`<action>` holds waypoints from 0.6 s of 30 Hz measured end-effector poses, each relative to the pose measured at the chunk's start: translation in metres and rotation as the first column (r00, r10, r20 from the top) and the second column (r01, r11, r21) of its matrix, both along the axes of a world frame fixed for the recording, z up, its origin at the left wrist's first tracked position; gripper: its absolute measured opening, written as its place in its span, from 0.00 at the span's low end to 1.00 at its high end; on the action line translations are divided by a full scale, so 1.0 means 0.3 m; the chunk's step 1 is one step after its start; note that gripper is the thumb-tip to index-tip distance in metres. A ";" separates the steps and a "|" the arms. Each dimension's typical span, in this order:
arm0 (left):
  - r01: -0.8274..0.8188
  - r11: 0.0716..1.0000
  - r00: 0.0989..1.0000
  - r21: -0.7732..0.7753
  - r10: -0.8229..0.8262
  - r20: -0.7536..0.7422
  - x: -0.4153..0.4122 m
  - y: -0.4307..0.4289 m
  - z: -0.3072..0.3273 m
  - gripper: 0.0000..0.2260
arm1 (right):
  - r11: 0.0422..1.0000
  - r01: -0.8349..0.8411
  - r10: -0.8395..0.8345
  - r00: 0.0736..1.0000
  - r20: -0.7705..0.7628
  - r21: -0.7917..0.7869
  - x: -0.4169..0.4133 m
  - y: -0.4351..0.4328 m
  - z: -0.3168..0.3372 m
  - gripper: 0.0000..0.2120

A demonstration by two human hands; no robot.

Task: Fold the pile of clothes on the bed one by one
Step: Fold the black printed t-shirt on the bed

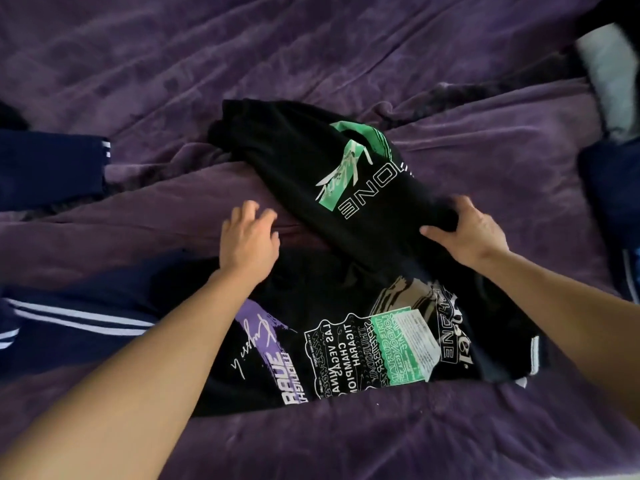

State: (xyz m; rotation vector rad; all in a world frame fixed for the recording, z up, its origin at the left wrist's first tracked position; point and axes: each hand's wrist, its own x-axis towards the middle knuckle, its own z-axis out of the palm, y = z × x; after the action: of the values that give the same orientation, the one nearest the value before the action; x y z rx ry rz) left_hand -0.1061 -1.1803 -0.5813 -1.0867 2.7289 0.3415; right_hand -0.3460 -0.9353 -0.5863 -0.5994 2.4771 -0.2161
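A navy garment [69, 323] lies on the bed [173, 64], left of the left hand [247, 237]. That hand's fingers [250, 209] are loosely apart and hold nothing, just left of the black shirt [304, 157]. The right hand [469, 233] has its fingers clamped on a fold of the shirt, which spreads between both hands.

Soft, dim, even light with no hard shadows. The left hand [247, 237] is slightly motion-blurred. Edges bend and smear, worst top right.

black garment [346, 258] with green, purple, white prints; purple blanket [311, 46].
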 end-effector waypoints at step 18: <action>0.289 0.957 0.910 -0.039 -0.261 0.323 -0.585 -0.436 -0.101 0.31 | 0.970 0.098 -0.056 0.981 0.187 -0.223 -0.130 -0.246 -0.089 0.26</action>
State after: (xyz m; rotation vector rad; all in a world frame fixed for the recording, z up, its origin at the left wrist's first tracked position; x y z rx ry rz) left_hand -0.2816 -1.3111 -0.6116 -0.6857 2.5740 0.0045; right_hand -0.3850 -1.0090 -0.6130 -0.5520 2.3186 -0.5708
